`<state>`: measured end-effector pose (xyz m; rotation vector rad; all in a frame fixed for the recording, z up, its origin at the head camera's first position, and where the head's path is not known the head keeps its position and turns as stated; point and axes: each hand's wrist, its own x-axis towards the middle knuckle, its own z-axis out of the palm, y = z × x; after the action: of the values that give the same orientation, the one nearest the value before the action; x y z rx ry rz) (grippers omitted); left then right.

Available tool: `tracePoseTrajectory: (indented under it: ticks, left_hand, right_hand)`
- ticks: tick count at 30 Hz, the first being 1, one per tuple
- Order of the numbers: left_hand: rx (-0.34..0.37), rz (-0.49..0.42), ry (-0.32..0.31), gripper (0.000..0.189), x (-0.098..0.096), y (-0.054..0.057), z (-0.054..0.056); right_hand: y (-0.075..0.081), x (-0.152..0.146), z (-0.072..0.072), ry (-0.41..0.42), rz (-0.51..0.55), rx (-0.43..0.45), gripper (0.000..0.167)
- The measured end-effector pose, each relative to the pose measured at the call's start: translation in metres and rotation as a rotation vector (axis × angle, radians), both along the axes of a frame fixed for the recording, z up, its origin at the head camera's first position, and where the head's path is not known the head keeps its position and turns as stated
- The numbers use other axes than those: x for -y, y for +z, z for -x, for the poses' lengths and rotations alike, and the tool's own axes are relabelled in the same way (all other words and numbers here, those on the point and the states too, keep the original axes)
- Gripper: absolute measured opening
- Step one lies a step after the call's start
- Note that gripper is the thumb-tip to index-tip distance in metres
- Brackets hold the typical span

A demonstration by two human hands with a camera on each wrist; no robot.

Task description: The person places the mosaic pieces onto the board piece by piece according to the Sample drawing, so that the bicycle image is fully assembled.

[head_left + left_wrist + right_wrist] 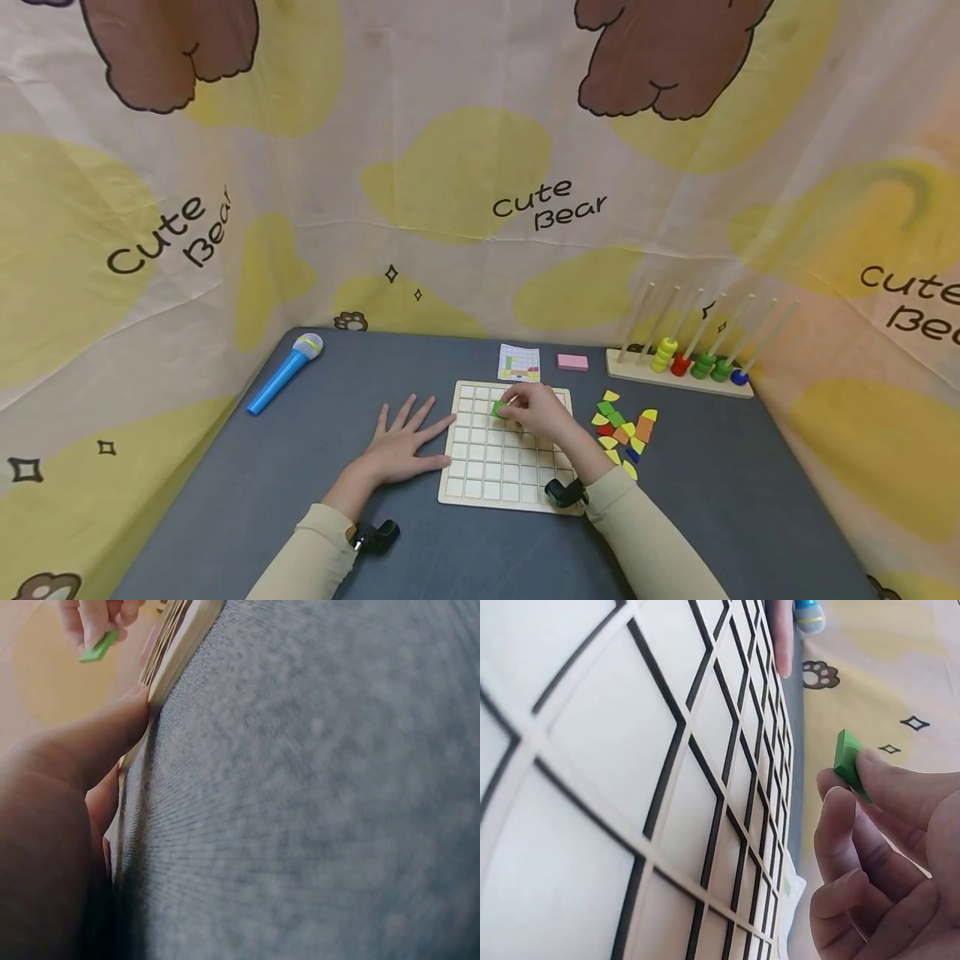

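Note:
Between thumb and fingertips my right hand (538,410) pinches a small green square tile (849,761), held a little above the grid board (487,492). The board is pale wood with rows of white square cells, and the tile hangs over its upper part in the head view. My left hand (401,446) lies with fingers spread on the dark table, thumb and index fingertip at the board's left edge. In the left wrist view the left thumb (112,735) is against that edge, and the green tile shows beyond it.
Loose coloured tiles (606,408) lie right of the board. Behind it are a printed pattern card (510,363) and a pink block (572,362). A peg rack (675,379) with coloured beads stands back right, a blue toy microphone (285,375) back left. Patterned cloth (450,183) hangs behind.

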<state>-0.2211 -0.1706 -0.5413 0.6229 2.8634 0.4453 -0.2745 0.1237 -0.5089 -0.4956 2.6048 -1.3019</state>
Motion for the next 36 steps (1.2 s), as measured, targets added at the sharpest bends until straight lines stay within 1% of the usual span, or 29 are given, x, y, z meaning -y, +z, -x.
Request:
tracePoseTrajectory:
  ticks: [10, 14, 24, 30, 36]
  left_hand:
    - [-0.014, 0.000, -0.004, 0.078, 0.000, -0.004, 0.001]
    - [-0.018, -0.011, -0.006, 0.078, 0.000, -0.004, 0.001]
    - [-0.033, -0.012, -0.002, 0.078, 0.001, -0.003, 0.001]
    - [-0.034, -0.010, -0.003, 0.078, 0.001, -0.004, 0.001]
    - [-0.034, -0.011, -0.004, 0.077, 0.001, -0.005, 0.002]
  right_hand:
    - [-0.006, 0.017, 0.003, 0.044, -0.016, -0.018, 0.009]
    - [-0.007, 0.025, 0.004, 0.040, -0.032, -0.024, 0.009]
    - [-0.011, 0.034, 0.007, 0.016, -0.129, -0.047, 0.006]
    - [-0.014, 0.037, 0.008, 0.022, -0.148, -0.074, 0.005]
    - [-0.013, 0.039, 0.007, 0.007, -0.159, -0.067, 0.007]
